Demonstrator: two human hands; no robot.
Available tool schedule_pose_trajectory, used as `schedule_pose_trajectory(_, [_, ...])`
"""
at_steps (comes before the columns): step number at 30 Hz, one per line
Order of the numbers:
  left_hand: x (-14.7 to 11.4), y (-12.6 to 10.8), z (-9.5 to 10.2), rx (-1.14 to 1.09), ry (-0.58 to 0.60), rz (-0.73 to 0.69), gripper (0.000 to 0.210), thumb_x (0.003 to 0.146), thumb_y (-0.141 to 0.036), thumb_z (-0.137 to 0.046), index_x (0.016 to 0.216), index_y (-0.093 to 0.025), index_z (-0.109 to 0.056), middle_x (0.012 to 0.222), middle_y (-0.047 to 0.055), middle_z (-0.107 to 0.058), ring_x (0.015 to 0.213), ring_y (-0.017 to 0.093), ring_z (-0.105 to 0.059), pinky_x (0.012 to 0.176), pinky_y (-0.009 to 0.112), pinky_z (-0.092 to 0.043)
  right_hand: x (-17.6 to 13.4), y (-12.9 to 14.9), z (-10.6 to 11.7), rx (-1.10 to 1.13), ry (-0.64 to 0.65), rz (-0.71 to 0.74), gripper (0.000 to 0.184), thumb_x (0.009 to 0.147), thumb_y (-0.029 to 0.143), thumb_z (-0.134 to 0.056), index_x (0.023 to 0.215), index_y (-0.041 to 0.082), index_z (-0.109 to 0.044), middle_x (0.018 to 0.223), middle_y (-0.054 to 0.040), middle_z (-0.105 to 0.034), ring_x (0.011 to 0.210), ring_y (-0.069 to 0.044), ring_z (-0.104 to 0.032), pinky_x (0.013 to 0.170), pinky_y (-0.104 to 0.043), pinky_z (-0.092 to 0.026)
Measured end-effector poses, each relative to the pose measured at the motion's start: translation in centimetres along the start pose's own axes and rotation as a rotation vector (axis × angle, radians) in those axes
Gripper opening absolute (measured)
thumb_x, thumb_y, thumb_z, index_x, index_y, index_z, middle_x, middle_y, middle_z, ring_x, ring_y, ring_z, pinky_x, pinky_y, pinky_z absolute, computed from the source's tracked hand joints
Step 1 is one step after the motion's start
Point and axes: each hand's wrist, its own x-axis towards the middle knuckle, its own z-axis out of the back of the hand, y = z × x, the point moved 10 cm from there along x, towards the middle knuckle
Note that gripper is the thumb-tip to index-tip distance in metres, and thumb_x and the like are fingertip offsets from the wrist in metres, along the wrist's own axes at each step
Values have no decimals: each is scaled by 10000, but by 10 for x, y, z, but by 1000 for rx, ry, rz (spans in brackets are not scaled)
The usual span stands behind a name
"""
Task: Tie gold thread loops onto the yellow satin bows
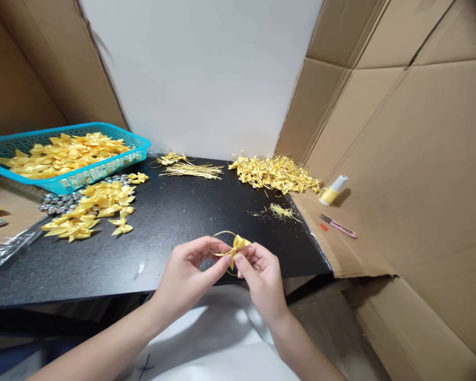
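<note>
Above the table's front edge, my two hands meet around a small yellow ribbon bow (239, 244). My left hand (198, 262) pinches a looped gold cord (223, 233) against the bow's left side, thumb and index finger pressed together. On the other side, my right hand (261, 270) is closed on the bow, its thumb and fingertips at the ribbon's lower part. One pointed ribbon end sticks up between the hands. The cord curves above and below the fingers; where it joins the bow is partly hidden by the fingertips.
Left on the black table (174, 211) are a turquoise basket (143, 145) of yellow bows, loose bows (107, 198) and silver beads (57, 203). Gold cords (194, 170) and finished-looking bows (275, 172) lie behind. Right are thread scraps (283, 211), a thread spool (333, 190) and pink snips (341, 226).
</note>
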Motion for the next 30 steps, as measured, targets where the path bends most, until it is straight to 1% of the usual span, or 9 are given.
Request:
schedule_pose_trajectory(5, [3,-4,3,55,-9,-22,118,754,-265,-665,722,-152,-667,686,38,-693,628,146,-642,597,228,-538,-1,1,-2,1,5,-3,216,806,345,-630,730,154,-565,608,24,-536,518,-71,-473,514,-197,-416])
schedule_pose_trajectory(10, [4,-7,-1,83,35,-41,125,782,-266,-644,731,-155,-672,733,48,-710,684,157,-650,648,242,-528,0,2,-3,31,4,4,207,805,341,-629,750,148,-576,604,31,-524,511,-65,-460,509,-192,-403])
schedule_pose_trajectory(14, [3,-8,-3,102,56,-55,144,797,-270,-631,715,-157,-661,737,45,-700,693,155,-635,661,244,-509,0,-1,-2,34,-16,-10,230,799,354,-636,728,151,-554,591,37,-518,492,-58,-456,496,-185,-393])
schedule_pose_trajectory(17, [4,-6,-3,124,72,-35,164,817,-289,-612,728,-157,-654,749,42,-689,708,153,-622,665,242,-493,0,-1,-2,22,-28,-18,256,791,375,-639,705,155,-538,544,47,-495,469,-61,-447,485,-188,-389])
schedule_pose_trajectory(21, [5,-2,-5,140,94,4,201,840,-323,-584,738,-160,-642,766,40,-680,707,151,-605,644,239,-476,0,1,-2,-6,-29,-16,261,791,386,-637,709,157,-544,531,40,-503,466,-68,-454,484,-194,-395])
schedule_pose_trajectory(25, [6,-3,-5,150,93,5,214,847,-338,-569,742,-163,-632,768,37,-674,703,150,-599,629,235,-468,0,2,-3,-9,-21,-9,252,796,377,-628,708,158,-541,531,39,-506,465,-66,-453,483,-192,-395])
schedule_pose_trajectory(30, [6,-6,-2,168,56,-18,222,843,-341,-560,736,-162,-634,758,37,-669,662,140,-579,589,226,-461,0,-1,-2,1,-25,-14,246,794,375,-631,720,159,-541,554,38,-511,475,-67,-464,486,-193,-404])
